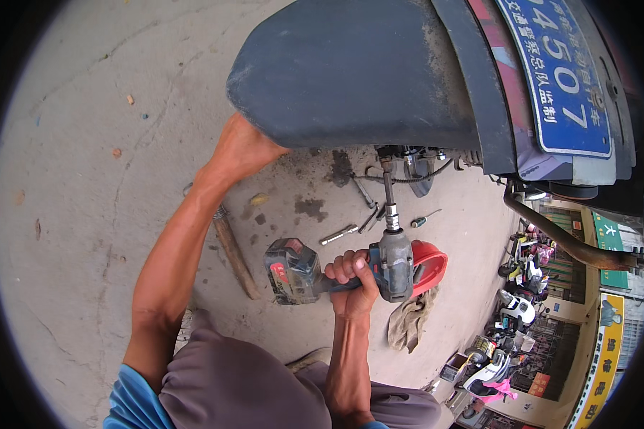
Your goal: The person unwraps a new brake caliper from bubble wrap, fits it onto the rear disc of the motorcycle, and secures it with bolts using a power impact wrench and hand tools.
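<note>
My right hand [353, 275] is wrapped round the handle of a cordless impact driver [396, 261], its black battery pack [292, 272] to the left. A socket and long shaft [389, 187] point up from its nose and meet the dark underside parts of a scooter [408, 152]. The scooter's dark grey mudguard [350, 71] spans the top of the view. At that mudguard's lower left edge is my left hand [254, 146]; its fingers are hidden behind the panel. The frame does not show what they touch.
On the concrete lie a hammer [232, 250] with a wooden handle, a metal socket tool [338, 234], a screwdriver [423, 219] and a rag [408, 323]. A red bowl [431, 266] sits behind the driver. Parked scooters [515, 307] stand farther right. A blue plate [562, 79] hangs upper right.
</note>
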Action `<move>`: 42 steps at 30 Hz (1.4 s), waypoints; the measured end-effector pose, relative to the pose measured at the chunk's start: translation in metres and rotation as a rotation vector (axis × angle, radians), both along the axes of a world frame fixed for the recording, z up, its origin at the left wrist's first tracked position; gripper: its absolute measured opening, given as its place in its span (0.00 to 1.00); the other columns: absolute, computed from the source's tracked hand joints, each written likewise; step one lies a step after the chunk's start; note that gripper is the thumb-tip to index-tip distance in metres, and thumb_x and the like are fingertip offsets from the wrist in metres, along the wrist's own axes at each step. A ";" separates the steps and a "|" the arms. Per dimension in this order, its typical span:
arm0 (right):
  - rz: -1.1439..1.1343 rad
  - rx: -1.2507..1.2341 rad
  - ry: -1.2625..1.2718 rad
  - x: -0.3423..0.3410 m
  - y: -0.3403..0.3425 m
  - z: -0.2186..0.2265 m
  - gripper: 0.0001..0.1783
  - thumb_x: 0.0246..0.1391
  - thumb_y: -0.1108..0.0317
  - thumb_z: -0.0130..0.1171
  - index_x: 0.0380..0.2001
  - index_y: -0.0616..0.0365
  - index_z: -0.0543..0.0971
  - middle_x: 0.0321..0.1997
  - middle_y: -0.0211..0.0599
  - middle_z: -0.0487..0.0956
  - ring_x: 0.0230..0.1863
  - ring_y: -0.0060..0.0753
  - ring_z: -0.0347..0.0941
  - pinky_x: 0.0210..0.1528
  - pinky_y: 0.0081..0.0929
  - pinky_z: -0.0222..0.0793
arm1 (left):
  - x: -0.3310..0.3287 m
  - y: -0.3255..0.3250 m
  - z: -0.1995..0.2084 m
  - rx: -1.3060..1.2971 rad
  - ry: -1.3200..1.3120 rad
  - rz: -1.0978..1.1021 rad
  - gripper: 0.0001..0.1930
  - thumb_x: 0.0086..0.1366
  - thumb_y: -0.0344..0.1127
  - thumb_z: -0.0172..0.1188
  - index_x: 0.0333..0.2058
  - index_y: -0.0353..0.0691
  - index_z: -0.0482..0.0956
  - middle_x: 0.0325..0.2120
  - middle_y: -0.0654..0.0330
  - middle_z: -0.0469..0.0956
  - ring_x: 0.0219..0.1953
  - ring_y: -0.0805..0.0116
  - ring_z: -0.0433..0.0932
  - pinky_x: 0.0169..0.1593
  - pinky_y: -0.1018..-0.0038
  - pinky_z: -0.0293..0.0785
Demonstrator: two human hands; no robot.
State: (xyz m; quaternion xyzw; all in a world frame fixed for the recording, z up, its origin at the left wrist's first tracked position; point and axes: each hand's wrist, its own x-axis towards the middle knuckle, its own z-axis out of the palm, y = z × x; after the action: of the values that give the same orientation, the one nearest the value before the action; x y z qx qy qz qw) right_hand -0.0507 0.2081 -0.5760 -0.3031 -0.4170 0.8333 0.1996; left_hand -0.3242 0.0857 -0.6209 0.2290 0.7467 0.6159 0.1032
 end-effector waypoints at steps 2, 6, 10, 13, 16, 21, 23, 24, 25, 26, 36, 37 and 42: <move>-0.034 0.031 -0.047 0.001 -0.002 0.001 0.09 0.59 0.67 0.60 0.31 0.52 0.70 0.23 0.23 0.60 0.24 0.22 0.57 0.33 0.29 0.58 | 0.005 0.001 0.006 0.007 -0.044 -0.010 0.26 0.54 0.39 0.76 0.50 0.35 0.80 0.44 0.50 0.84 0.46 0.51 0.82 0.51 0.60 0.77; -0.058 0.030 -0.044 0.003 -0.001 0.001 0.09 0.59 0.66 0.61 0.31 0.53 0.70 0.23 0.24 0.61 0.24 0.23 0.57 0.34 0.30 0.59 | 0.041 0.013 -0.007 -0.043 0.263 0.488 0.27 0.58 0.35 0.74 0.52 0.30 0.73 0.43 0.51 0.80 0.42 0.52 0.80 0.48 0.60 0.75; -0.032 0.069 -0.050 0.004 0.003 0.002 0.11 0.57 0.66 0.64 0.33 0.54 0.72 0.23 0.25 0.62 0.24 0.24 0.58 0.35 0.30 0.60 | 0.095 0.021 -0.004 0.264 -0.366 0.237 0.24 0.64 0.36 0.72 0.52 0.32 0.72 0.42 0.57 0.79 0.41 0.65 0.78 0.46 0.67 0.75; -0.086 0.103 -0.105 0.007 0.007 0.002 0.11 0.55 0.66 0.66 0.34 0.55 0.73 0.24 0.26 0.64 0.25 0.25 0.60 0.35 0.30 0.61 | 0.105 0.046 0.020 0.504 -0.727 -0.194 0.21 0.68 0.38 0.69 0.53 0.32 0.75 0.44 0.58 0.81 0.44 0.72 0.77 0.47 0.74 0.75; -0.090 0.134 -0.105 0.007 0.009 -0.001 0.12 0.54 0.67 0.67 0.36 0.56 0.73 0.24 0.27 0.65 0.25 0.26 0.61 0.36 0.31 0.63 | 0.104 0.077 0.043 0.734 -0.912 -0.277 0.16 0.71 0.35 0.65 0.52 0.34 0.77 0.44 0.56 0.83 0.47 0.70 0.80 0.51 0.72 0.77; -0.104 0.149 -0.079 0.007 0.008 -0.002 0.14 0.53 0.68 0.66 0.38 0.59 0.72 0.24 0.29 0.66 0.25 0.28 0.62 0.36 0.33 0.65 | 0.096 0.100 0.058 0.782 -1.019 -0.235 0.15 0.73 0.35 0.62 0.53 0.32 0.77 0.46 0.54 0.83 0.49 0.65 0.82 0.56 0.67 0.79; -0.094 0.107 -0.081 0.006 0.006 0.004 0.14 0.54 0.69 0.66 0.39 0.60 0.73 0.24 0.29 0.66 0.26 0.28 0.62 0.36 0.34 0.66 | 0.096 0.102 0.060 0.765 -1.046 -0.233 0.15 0.74 0.35 0.61 0.53 0.31 0.77 0.46 0.53 0.83 0.50 0.63 0.82 0.56 0.66 0.79; -0.097 0.098 -0.073 0.006 0.005 0.005 0.14 0.54 0.69 0.66 0.39 0.60 0.73 0.24 0.29 0.66 0.26 0.28 0.62 0.36 0.34 0.66 | 0.097 0.104 0.059 0.765 -1.037 -0.208 0.15 0.75 0.35 0.59 0.53 0.30 0.78 0.47 0.52 0.83 0.50 0.62 0.82 0.57 0.66 0.80; -0.102 0.123 -0.093 0.006 0.003 0.006 0.15 0.54 0.70 0.66 0.41 0.60 0.73 0.24 0.30 0.66 0.26 0.29 0.63 0.36 0.34 0.66 | 0.098 0.105 0.060 0.765 -1.027 -0.184 0.14 0.76 0.34 0.58 0.52 0.30 0.78 0.47 0.51 0.83 0.50 0.61 0.83 0.58 0.66 0.80; -0.107 0.148 -0.114 0.007 0.002 0.006 0.16 0.54 0.70 0.66 0.42 0.60 0.73 0.24 0.30 0.67 0.26 0.29 0.64 0.37 0.35 0.67 | 0.099 0.105 0.061 0.755 -1.020 -0.185 0.14 0.76 0.34 0.58 0.52 0.30 0.78 0.47 0.51 0.83 0.50 0.61 0.83 0.58 0.66 0.80; -0.114 0.056 -0.066 0.052 0.011 -0.021 0.18 0.54 0.69 0.66 0.46 0.61 0.74 0.24 0.31 0.67 0.27 0.29 0.66 0.38 0.38 0.67 | 0.126 0.099 0.048 0.748 -1.083 -0.308 0.14 0.75 0.33 0.58 0.54 0.30 0.78 0.51 0.49 0.82 0.51 0.58 0.83 0.60 0.62 0.80; -0.107 0.033 -0.062 0.055 0.013 -0.024 0.19 0.53 0.68 0.66 0.46 0.62 0.74 0.24 0.31 0.67 0.26 0.29 0.66 0.38 0.37 0.67 | 0.127 0.101 0.043 0.733 -1.112 -0.299 0.14 0.75 0.33 0.57 0.54 0.31 0.78 0.51 0.49 0.82 0.51 0.57 0.83 0.60 0.61 0.80; -0.094 0.006 -0.176 0.061 0.004 -0.021 0.19 0.53 0.71 0.67 0.46 0.67 0.75 0.25 0.32 0.70 0.26 0.27 0.67 0.33 0.31 0.67 | 0.142 0.095 -0.013 0.861 -1.356 -0.161 0.14 0.75 0.34 0.58 0.54 0.33 0.77 0.51 0.50 0.81 0.51 0.57 0.81 0.59 0.60 0.79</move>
State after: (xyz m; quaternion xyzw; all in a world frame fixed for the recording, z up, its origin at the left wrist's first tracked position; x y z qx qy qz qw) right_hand 0.0105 0.2117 -0.5973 -0.3936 -0.4206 0.7921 0.2018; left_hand -0.1820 0.1809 -0.6335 -0.1218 0.1998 0.8452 0.4806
